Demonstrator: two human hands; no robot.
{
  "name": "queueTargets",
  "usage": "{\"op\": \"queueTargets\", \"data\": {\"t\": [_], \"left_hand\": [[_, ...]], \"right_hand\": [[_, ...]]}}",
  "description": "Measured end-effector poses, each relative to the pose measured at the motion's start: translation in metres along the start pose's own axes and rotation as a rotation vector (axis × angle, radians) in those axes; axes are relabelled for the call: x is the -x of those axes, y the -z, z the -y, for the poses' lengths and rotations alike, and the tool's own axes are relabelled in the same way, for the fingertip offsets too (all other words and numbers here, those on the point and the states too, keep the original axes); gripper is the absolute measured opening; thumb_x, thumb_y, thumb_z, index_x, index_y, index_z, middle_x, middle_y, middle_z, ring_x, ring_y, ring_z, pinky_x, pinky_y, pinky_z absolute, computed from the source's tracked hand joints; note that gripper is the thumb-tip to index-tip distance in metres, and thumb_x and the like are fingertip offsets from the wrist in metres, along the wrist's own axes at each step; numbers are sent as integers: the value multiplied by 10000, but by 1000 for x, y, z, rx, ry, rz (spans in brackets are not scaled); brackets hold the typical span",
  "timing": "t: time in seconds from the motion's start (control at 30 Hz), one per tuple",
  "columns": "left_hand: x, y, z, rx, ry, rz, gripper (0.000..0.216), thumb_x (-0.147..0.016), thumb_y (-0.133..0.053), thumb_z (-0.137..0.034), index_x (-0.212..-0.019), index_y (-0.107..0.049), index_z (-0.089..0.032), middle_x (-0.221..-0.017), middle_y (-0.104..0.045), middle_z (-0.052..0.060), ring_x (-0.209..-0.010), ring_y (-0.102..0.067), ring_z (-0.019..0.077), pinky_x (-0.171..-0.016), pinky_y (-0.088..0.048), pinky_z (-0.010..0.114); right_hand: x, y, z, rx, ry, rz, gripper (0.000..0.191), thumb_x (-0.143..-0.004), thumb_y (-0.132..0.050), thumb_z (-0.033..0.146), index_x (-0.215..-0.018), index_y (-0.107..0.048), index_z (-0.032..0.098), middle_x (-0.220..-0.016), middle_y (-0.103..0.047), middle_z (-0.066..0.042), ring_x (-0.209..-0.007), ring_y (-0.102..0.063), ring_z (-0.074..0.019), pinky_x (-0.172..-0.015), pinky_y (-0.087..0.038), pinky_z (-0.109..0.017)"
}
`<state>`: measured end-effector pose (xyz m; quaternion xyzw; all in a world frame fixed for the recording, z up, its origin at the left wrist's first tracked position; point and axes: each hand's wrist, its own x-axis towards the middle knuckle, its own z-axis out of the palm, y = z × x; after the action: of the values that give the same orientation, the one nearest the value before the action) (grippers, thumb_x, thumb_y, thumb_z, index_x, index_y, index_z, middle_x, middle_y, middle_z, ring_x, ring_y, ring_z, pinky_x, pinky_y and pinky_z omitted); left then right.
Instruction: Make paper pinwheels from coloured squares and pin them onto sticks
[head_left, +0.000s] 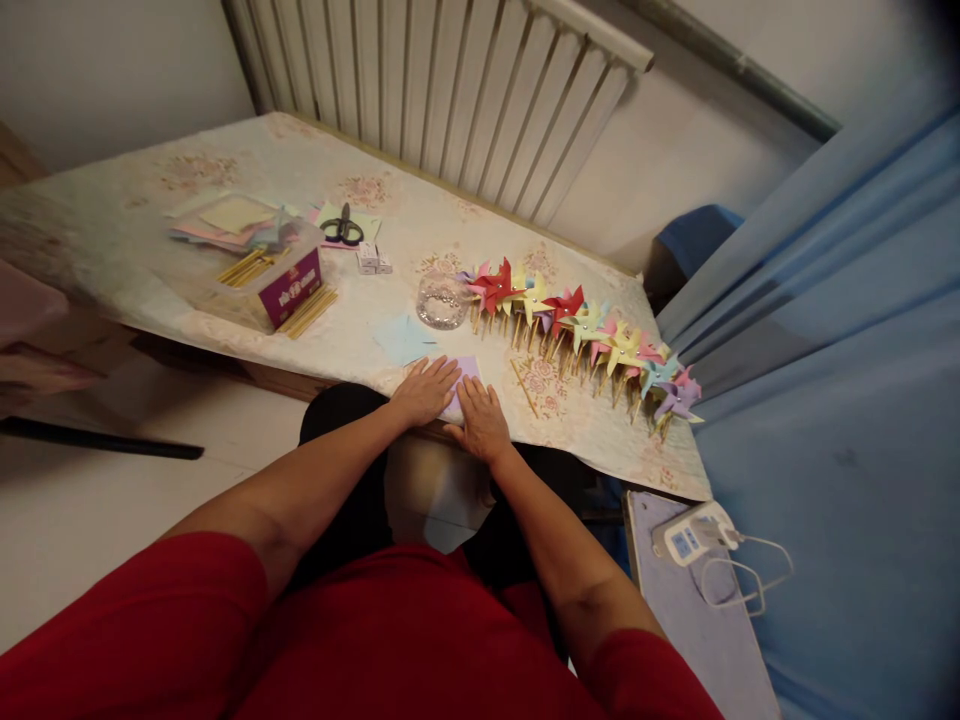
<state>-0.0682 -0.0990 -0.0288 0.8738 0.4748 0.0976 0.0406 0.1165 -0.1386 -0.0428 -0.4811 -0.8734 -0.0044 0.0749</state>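
Observation:
A sheet of purple paper lies at the front edge of the table, partly covered by both hands. My left hand rests flat on its left side, fingers stretched out. On the right side of the sheet, my right hand presses down, also flat and open. Just beyond my left hand is some light blue paper. A clear round tub with small shiny pieces stands behind the sheet. One thin wooden stick lies to the right of my right hand.
A long row of paper pinwheels on sticks runs along the right. To the left are a plastic box with sticks, coloured paper, scissors and small boxes. A radiator backs the table; a blue curtain hangs right.

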Motion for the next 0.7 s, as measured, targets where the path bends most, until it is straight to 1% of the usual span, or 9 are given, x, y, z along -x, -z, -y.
{"op": "queueTargets", "data": {"t": [0.23, 0.5, 0.6, 0.7], "left_hand": [[0, -3, 1, -1, -8, -17, 548, -1009, -270, -339, -1512, -425, -186, -1613, -364, 83, -1511, -266, 272, -1219, -191, 522], [-1, -3, 2, -12, -11, 5, 555, -1003, -285, -329, -1513, -420, -159, -1614, -359, 94, -1507, -270, 284, -1215, -195, 534], [-1, -4, 4, -12, -13, -4, 558, -1003, -284, -337, -1516, -418, -161, -1614, -359, 92, -1510, -264, 282, -1218, -189, 529], [-1, -5, 5, -3, -6, -4, 555, -1002, -290, -342, -1516, -422, -177, -1617, -354, 90, -1512, -264, 272, -1220, -189, 522]], "right_hand": [[1, 6, 1, 7, 14, 34, 849, -892, -645, 519, -1527, -330, 52, -1633, -243, -206, -1524, -189, -343, -1232, -118, -548], [-4, 3, 5, 6, -29, 12, 832, -926, -584, 536, -1536, -307, 43, -1622, -261, -225, -1522, -203, -338, -1224, -148, -554], [-5, 4, 7, 4, -41, 18, 839, -916, -605, 531, -1534, -311, 44, -1618, -271, -225, -1520, -209, -339, -1224, -153, -555], [-4, 3, 5, 4, -22, 19, 844, -905, -631, 515, -1532, -316, 46, -1620, -269, -222, -1520, -210, -343, -1225, -154, -557]]}}
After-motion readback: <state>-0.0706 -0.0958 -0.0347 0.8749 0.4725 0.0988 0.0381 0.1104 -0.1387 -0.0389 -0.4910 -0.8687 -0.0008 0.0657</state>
